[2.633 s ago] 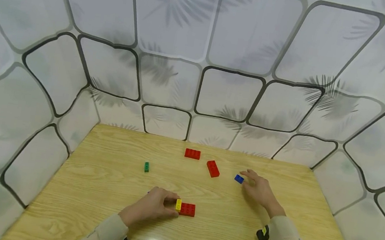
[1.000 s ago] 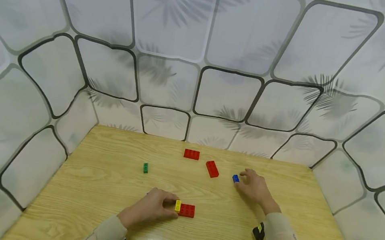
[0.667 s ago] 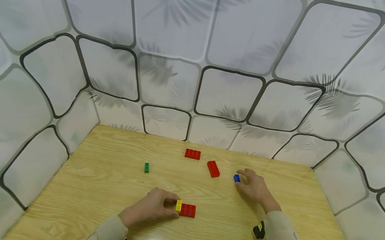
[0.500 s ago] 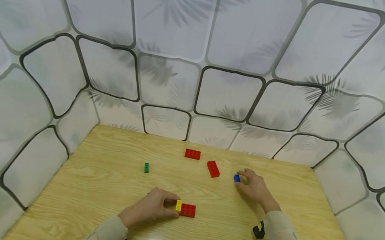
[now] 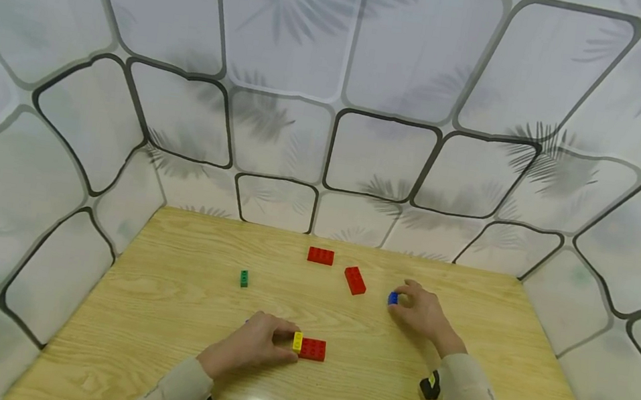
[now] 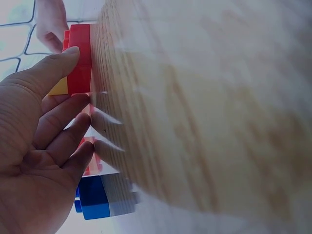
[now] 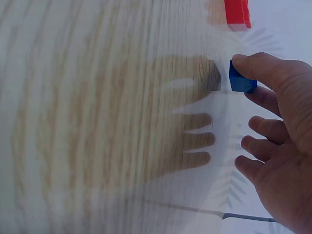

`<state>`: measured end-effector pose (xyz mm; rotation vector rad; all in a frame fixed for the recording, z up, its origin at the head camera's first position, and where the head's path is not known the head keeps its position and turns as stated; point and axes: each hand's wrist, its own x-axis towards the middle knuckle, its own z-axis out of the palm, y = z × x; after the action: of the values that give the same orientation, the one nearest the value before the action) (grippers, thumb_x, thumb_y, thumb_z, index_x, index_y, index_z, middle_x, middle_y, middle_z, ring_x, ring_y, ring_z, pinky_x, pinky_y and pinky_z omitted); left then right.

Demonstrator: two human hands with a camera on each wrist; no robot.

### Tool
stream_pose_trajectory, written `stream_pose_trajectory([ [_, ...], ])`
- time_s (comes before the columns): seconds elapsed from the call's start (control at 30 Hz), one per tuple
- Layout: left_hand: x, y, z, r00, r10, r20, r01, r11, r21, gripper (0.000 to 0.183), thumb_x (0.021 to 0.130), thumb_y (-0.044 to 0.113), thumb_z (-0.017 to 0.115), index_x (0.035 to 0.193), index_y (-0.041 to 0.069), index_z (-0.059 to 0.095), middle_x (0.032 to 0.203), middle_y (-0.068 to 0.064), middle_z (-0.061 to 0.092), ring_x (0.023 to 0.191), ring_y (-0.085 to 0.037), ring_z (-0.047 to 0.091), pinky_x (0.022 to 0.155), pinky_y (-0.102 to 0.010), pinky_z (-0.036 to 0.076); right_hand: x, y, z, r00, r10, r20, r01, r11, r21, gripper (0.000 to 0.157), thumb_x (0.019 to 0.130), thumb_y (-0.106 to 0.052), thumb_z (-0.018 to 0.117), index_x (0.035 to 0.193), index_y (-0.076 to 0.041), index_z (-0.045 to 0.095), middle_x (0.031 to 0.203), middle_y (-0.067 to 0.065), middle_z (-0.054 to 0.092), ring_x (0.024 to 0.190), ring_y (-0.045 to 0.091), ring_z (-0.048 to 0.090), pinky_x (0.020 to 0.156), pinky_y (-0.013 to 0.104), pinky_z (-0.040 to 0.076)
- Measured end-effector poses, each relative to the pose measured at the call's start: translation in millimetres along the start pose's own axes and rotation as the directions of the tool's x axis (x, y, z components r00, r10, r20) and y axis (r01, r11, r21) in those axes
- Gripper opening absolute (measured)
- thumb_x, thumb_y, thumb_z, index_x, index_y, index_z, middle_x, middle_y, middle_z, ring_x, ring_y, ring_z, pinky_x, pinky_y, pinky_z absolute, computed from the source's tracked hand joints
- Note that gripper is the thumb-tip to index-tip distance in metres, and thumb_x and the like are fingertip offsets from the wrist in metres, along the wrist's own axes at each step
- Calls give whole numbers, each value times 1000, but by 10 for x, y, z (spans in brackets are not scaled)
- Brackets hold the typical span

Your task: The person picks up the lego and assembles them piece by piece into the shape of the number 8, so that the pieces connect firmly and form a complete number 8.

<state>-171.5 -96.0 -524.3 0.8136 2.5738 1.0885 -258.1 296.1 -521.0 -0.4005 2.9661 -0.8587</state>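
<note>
My left hand holds a red brick with a narrow yellow brick on its left end. In the left wrist view the thumb presses the side of the red brick; fingers lie behind it. A blue brick stands beside the little finger, mostly hidden by the hand in the head view. My right hand pinches another small blue brick between thumb and index finger. In the right wrist view this blue brick is apart from its dark reflection, just above the table.
Two red bricks, one lying crosswise and one slanted, sit toward the back of the wooden table. A small green brick lies left of centre. Patterned cloth walls enclose the back and sides.
The right hand has shifted slightly left and turned the small blue brick, which now points more lengthwise away from me. The left hand and its bricks have stayed in place.
</note>
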Motion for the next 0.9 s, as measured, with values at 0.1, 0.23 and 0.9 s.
stream_pose_trajectory([
  [0.1, 4, -5, 3, 1000, -2, 1, 2, 1000, 3, 45, 90, 33, 86, 128, 9, 76, 127, -6, 77, 124, -25, 70, 106, -45, 57, -45, -54, 8, 1000, 15, -10, -15, 1000, 26, 36, 96, -25, 76, 124, -4, 71, 156, 33, 48, 139, 60, 48, 113, 69, 44],
  [0.23, 2, -7, 1, 1000, -4, 2, 4, 1000, 4, 47, 91, 34, 85, 129, 9, 75, 129, -6, 76, 126, -27, 69, 107, -46, 56, -119, -150, 22, 999, 39, -11, -38, 996, 86, 39, 96, -25, 75, 128, -4, 69, 147, 26, 61, 136, 52, 55, 111, 66, 48],
  [0.9, 16, -6, -5, 999, -41, 28, 41, 999, -11, 48, 92, 38, 83, 131, 11, 75, 131, -5, 75, 126, -25, 69, 107, -45, 56, -321, -459, 267, 996, -45, -73, 60, 975, 215, 31, 93, -22, 82, 121, -12, 73, 115, 4, 77, 114, 29, 71, 106, 59, 54],
])
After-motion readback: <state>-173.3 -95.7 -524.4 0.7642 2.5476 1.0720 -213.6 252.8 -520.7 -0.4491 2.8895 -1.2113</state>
